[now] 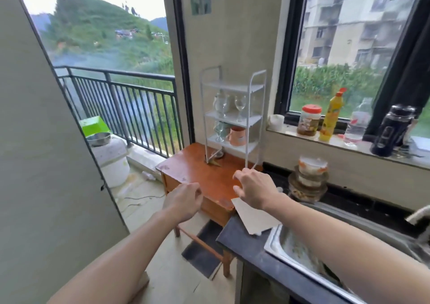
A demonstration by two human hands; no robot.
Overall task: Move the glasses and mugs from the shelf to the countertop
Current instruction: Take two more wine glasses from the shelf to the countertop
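Head view looks down across two bare forearms toward a white rack (232, 108) standing on a reddish wooden table (204, 175) against the far wall; the left hand (183, 201) hovers over the table's near edge with fingers loosely curled and nothing in it; the right hand (253, 187) hangs just right of it, fingers spread and bent, also holding nothing, near the rack's front right leg; both are apart from the rack. Its top tier is bare; the middle tier carries stemmed glasses (239, 106), at least two, the left ones blurred together; the lowest tier holds another stemmed glass (218, 130) beside a pink mug (237, 136), with something pale green half hidden between them; a small dark object lies under the rack on the tabletop. Right of the table runs a dark countertop (246, 245) with a steel sink (290, 248) set in it, a sheet of paper (253, 217) overlapping the sink's far left corner, and stacked bowls (309, 175) farther back. A stone sill (349, 145) under the window bears a red-lidded jar (309, 120), a yellow bottle (332, 115), a clear bottle (358, 122) and a black flask (393, 129); apartment blocks and greenery show outside. To the left an open doorway gives onto a balcony with a dark railing (121, 94), a white appliance with a metal bowl on it, and a green hillside beyond; the floor is pale tile.
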